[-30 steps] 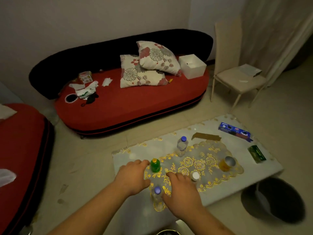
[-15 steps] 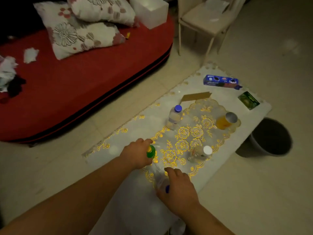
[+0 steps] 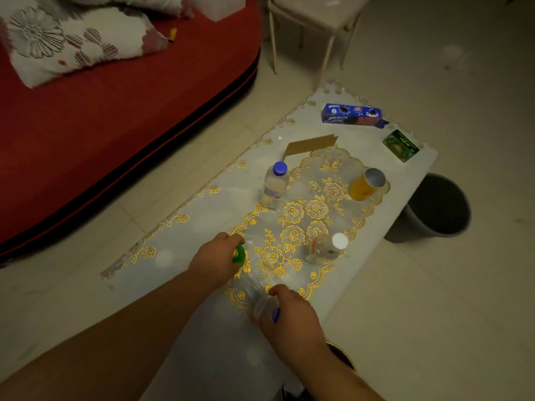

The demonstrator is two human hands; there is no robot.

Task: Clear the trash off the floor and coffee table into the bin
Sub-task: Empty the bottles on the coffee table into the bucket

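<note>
My left hand (image 3: 215, 260) is closed around a small green bottle (image 3: 239, 254) on the coffee table (image 3: 202, 337). Near the table's front edge my right hand (image 3: 292, 316) grips a clear plastic bottle with a blue cap (image 3: 263, 305), tilted on its side. Farther along the table stand another blue-capped clear bottle (image 3: 275, 183), a white-capped bottle (image 3: 328, 246) and an orange can (image 3: 366, 185). A cardboard strip (image 3: 311, 144), a blue biscuit box (image 3: 351, 114) and a green packet (image 3: 400, 145) lie at the far end. The dark bin (image 3: 440, 208) stands on the floor by the table's far right corner.
A red sofa (image 3: 115, 111) with flowered cushions (image 3: 66, 44) runs along the left, with a narrow strip of floor between it and the table. A pale chair (image 3: 312, 21) stands beyond the table. A dark round object (image 3: 344, 357) shows under my right wrist.
The view has tipped down and toward the table's right end. Both hands have closed on their bottles; the right one has tipped its clear bottle over toward me.
</note>
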